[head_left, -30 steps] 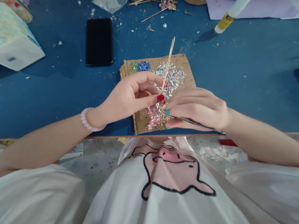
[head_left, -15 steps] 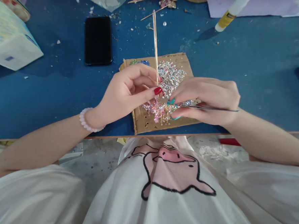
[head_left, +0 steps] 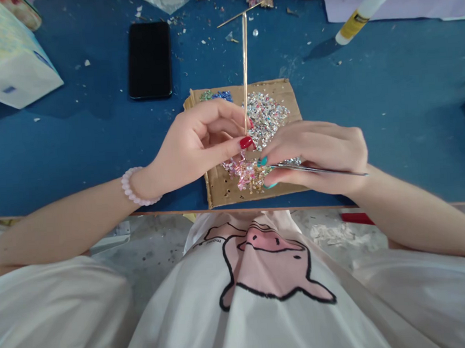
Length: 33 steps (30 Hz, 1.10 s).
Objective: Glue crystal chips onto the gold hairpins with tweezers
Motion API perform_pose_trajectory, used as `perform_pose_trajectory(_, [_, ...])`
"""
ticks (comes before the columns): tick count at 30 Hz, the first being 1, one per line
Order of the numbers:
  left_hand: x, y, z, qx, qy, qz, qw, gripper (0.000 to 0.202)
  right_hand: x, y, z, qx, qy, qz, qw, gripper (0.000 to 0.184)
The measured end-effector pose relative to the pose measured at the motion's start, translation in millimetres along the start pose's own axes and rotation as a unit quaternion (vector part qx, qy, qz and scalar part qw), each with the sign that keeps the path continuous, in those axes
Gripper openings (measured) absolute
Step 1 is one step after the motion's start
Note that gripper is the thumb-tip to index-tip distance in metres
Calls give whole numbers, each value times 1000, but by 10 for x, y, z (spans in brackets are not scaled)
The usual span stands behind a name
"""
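Golden stick (head_left: 245,63) pinched in left hand (head_left: 197,147), tweezers (head_left: 322,169) in right hand (head_left: 321,148), cardboard (head_left: 217,188) on littered blue table (head_left: 389,96), grey floor (head_left: 158,249) below

Gold-coloured hair stick (head_left: 245,63): slim, straight, lower end by loose pink beads (head_left: 245,177) | silvery tweezers (head_left: 319,169): slender, lying crosswise, tips near stick's lower end

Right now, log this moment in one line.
left hand: holds gold stick | right hand: holds tweezers | beneath: gems on cardboard | beyond: phone, bottle
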State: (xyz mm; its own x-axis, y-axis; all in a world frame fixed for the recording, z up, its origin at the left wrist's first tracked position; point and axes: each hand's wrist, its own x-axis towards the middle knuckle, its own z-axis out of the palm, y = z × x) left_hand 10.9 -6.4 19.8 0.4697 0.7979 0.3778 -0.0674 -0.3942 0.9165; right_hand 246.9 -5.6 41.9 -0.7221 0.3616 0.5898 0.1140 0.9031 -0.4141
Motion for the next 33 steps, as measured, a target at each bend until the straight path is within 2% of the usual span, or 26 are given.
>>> perform_pose_trajectory(17, [-14,-38,-12,17,-8,14,1000,21,-15,-16,3,10,3,15,1000,11])
perform_pose_trajectory(27, [-9,14,-4,15,-13,-29,999,26,-12,-23,25,26,6,10,1000,13])
perform_pose_trajectory(33, [0,-36,-3,-22,-12,6,1000,17,-2,0,13,14,9,-10,1000,15])
